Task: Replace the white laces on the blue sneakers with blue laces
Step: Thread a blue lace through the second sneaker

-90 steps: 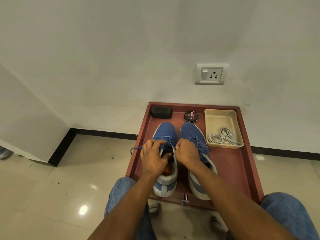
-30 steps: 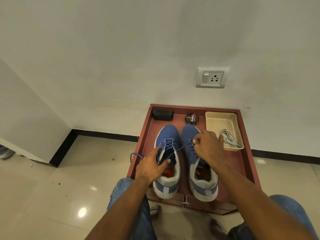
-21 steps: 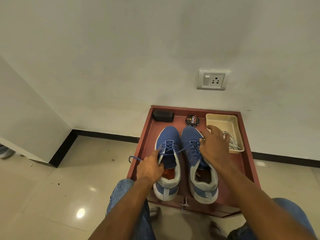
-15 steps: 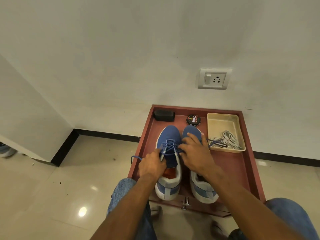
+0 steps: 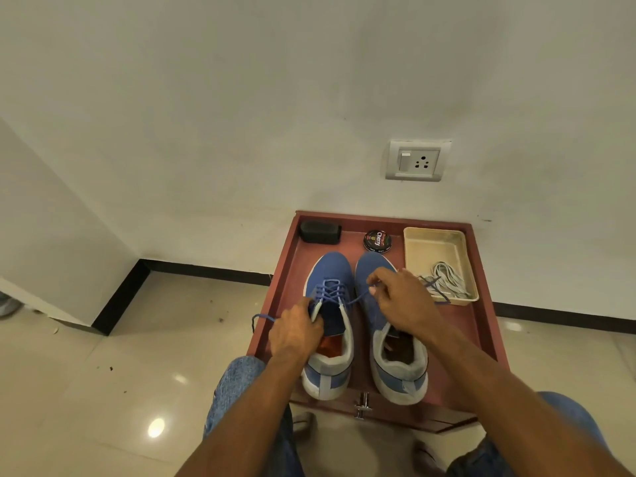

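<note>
R hand (image 5: 402, 306) pinching blue lace (image 5: 358, 298) end btwn thumb & fingers, strand pulled taut from top eyelets of L sneaker (image 5: 328, 325) across R sneaker (image 5: 392, 339); L hand (image 5: 294, 333) gripping L sneaker's collar/tongue edge, other lace end trailing out left past tray rim. Both sneakers side by side, toes to wall, in red-brown tray (image 5: 481, 325). White laces (image 5: 447, 278) bundled in beige bin (image 5: 433, 249) at tray's right rear. Polish tin (image 5: 377, 240) & black block (image 5: 320, 232) at back. Wall socket (image 5: 417, 160) above
</note>
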